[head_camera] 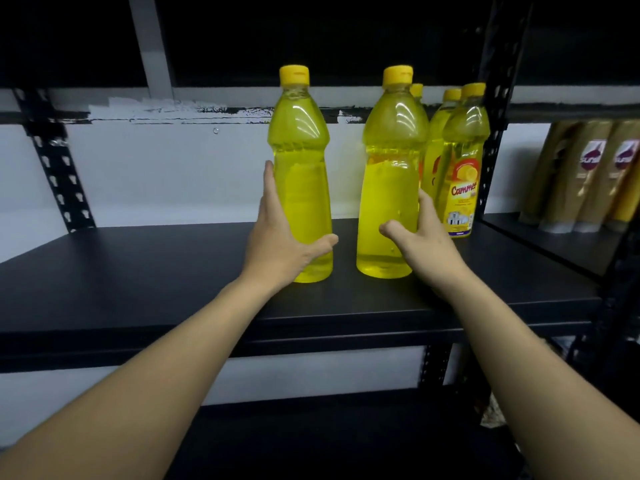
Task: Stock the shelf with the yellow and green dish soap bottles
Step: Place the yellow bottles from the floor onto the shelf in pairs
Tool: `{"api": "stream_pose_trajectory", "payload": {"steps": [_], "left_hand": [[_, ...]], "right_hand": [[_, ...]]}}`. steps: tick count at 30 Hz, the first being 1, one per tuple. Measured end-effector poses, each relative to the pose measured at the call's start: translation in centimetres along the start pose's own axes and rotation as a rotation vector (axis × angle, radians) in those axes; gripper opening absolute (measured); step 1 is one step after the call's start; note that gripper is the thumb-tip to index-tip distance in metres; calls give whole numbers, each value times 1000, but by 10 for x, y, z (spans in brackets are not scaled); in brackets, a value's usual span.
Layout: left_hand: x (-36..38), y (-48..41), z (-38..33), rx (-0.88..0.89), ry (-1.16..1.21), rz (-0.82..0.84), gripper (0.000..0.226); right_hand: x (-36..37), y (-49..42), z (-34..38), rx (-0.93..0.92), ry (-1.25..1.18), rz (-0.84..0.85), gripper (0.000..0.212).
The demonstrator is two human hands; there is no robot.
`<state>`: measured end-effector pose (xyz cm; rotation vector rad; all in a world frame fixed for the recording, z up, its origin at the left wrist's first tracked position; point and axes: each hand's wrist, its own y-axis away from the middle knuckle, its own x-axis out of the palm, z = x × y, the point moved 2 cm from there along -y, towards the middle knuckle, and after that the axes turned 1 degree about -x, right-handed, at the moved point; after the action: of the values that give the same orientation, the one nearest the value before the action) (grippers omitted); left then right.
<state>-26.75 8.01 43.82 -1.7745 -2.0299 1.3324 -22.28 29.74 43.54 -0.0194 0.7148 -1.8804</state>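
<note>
Two yellow dish soap bottles with yellow caps stand upright, side by side, on the black shelf board [138,271]. My left hand [277,244] holds the left bottle [301,161] low down, fingers up its left side and thumb across its front. My right hand [426,244] holds the right bottle [393,161] near its base, thumb in front and fingers round its right side. Both bottles show their plain backs, and their bases rest on the board. No green bottle is in view.
Several more yellow bottles [462,188], one with a "Cammer" label, stand at the shelf's right end against a black perforated post [491,133]. Gold shampoo bottles [588,174] fill the neighbouring shelf. Another post [55,157] stands at the left, and an upper shelf hangs overhead.
</note>
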Motion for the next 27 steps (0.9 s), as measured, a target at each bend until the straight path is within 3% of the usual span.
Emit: {"api": "stream_pose_trajectory", "payload": {"steps": [6, 10, 16, 20, 22, 27], "left_hand": [[4, -2, 15, -93, -27, 30, 145], [2, -1, 16, -38, -71, -41, 134], [-2, 0, 21, -99, 11, -28, 117], [-1, 0, 21, -124, 112, 26, 103], [-1, 1, 20, -118, 101, 17, 104], [-4, 1, 23, -118, 16, -54, 111]], "right_hand": [[13, -11, -11, 2, -44, 14, 90], [11, -8, -15, 26, -73, 31, 90], [7, -4, -9, 68, -211, -10, 74], [5, -6, -10, 106, -268, -9, 55], [2, -5, -9, 103, -309, -40, 24], [3, -2, -6, 58, -341, -35, 5]]}}
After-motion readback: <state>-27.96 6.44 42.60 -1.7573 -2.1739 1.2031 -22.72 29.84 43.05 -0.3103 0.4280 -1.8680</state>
